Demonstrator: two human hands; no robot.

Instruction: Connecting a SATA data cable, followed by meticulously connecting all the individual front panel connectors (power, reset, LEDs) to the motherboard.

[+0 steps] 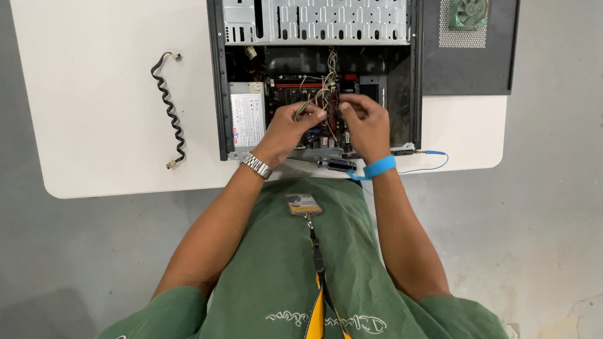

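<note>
We see the left hand (292, 122) and right hand (364, 123) close together, fingers pinched on a bundle of thin wires (328, 80) inside the open computer case (216, 80) on the white table (98, 73). A coiled black cable (168, 109) lies well apart to the left.

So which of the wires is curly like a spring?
The black cable lying alone on the white table, left of the open computer case. It is coiled. The thin wires inside the case by both hands, and the blue cord, are not.
</note>
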